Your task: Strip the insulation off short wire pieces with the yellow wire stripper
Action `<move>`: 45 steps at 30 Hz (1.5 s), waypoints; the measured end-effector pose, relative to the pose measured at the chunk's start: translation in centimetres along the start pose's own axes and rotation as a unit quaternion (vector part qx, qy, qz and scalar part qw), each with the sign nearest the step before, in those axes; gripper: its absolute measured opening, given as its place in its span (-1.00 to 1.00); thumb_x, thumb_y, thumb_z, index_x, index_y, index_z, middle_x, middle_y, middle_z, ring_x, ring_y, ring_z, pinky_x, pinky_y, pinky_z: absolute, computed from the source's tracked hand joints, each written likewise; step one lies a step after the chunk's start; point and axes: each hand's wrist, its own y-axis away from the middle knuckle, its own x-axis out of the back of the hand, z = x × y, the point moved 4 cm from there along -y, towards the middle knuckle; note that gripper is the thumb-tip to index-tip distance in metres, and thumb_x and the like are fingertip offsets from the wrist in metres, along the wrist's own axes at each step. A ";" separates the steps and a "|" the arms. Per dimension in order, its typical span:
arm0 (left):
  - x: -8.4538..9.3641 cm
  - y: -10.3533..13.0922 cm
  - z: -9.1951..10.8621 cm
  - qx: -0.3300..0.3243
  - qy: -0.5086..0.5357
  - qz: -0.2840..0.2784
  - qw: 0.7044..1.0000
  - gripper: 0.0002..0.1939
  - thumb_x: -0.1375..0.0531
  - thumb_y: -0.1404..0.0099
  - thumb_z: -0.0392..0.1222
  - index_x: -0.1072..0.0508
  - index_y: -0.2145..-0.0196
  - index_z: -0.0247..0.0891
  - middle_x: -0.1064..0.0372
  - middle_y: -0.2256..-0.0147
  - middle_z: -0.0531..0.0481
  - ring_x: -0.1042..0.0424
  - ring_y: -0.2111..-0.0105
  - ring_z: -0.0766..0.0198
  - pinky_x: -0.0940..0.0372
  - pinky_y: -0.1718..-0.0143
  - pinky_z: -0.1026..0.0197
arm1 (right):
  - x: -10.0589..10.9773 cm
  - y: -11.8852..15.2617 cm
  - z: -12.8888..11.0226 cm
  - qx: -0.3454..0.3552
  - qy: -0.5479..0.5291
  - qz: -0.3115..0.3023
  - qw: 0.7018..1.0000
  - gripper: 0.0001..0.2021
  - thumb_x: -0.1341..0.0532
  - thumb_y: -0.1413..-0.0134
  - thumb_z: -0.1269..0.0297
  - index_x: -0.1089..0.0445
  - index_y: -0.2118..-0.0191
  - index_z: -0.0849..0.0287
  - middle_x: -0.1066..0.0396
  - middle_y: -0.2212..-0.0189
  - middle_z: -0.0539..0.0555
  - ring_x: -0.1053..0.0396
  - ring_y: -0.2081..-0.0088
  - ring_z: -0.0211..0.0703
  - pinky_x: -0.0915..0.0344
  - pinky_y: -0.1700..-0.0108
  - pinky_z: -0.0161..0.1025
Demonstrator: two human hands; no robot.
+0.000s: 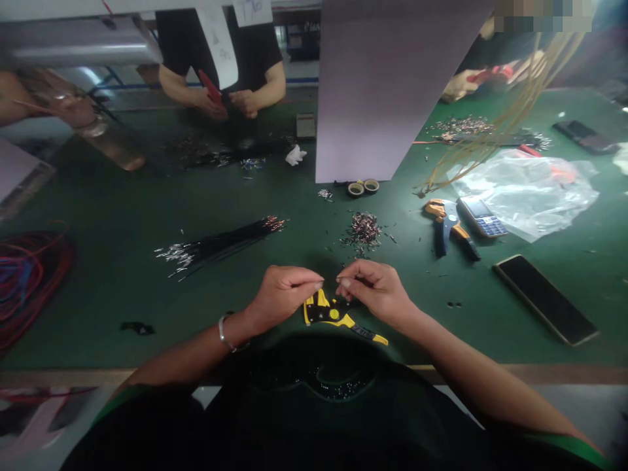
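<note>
My left hand [287, 291] is closed in a pinch, thumb against forefinger, just above the table. Facing it, a small gap away, my right hand [377, 291] is also pinched. A thin dark sliver shows at the fingertips of each hand, too small to name. Below them lies a yellow and black wire stripper [334, 314], partly behind my right hand. A pile of short copper-tipped bits [366, 229] sits just beyond my right hand. Ahead of my left hand rests a bundle of black wires [226, 239], with silvery ends at left and coppery ends at right.
To the right are an orange and black wire stripper [451, 226], a keypad phone [483, 216], a smartphone [544, 299] and a clear plastic bag [530, 190]. Tape rolls [363, 188] stand by a pale upright panel [377, 91]. Co-workers' hands [230, 103] are across the table.
</note>
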 end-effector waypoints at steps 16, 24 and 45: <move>0.6 0.1 0.1 -0.114 -0.116 0.070 0.984 -0.89 -0.22 -0.22 -0.36 -0.57 0.41 -0.31 -0.52 0.54 0.01 -0.45 0.59 0.38 -0.31 0.53 0.36 | -0.8 3.7 2.4 0.132 0.433 -0.101 0.886 -0.40 -0.31 0.02 0.12 -0.26 -0.12 0.27 -0.36 -0.02 0.31 -0.29 -0.05 0.21 -0.27 -0.09 0.16; 1.0 -0.3 -0.5 -0.072 -0.088 0.080 0.990 -0.90 -0.23 -0.20 -0.36 -0.57 0.41 -0.31 -0.54 0.51 0.00 -0.47 0.56 0.39 -0.32 0.52 0.39 | -0.2 4.0 4.3 0.157 0.398 -0.084 0.900 -0.68 -0.27 0.02 0.31 -0.39 0.09 0.26 -0.36 0.11 0.27 -0.29 0.06 0.11 -0.31 -0.01 0.13; 1.9 -0.4 -1.2 -0.049 -0.084 0.111 0.989 -0.90 -0.24 -0.21 -0.34 -0.58 0.39 -0.27 -0.57 0.45 0.02 -0.52 0.48 0.37 -0.39 0.43 0.38 | -1.2 5.8 3.8 -0.135 -0.328 -0.125 0.927 -0.57 -0.41 0.18 0.24 -0.44 0.10 0.20 -0.42 0.21 0.14 -0.38 0.18 -0.04 -0.26 0.02 -0.08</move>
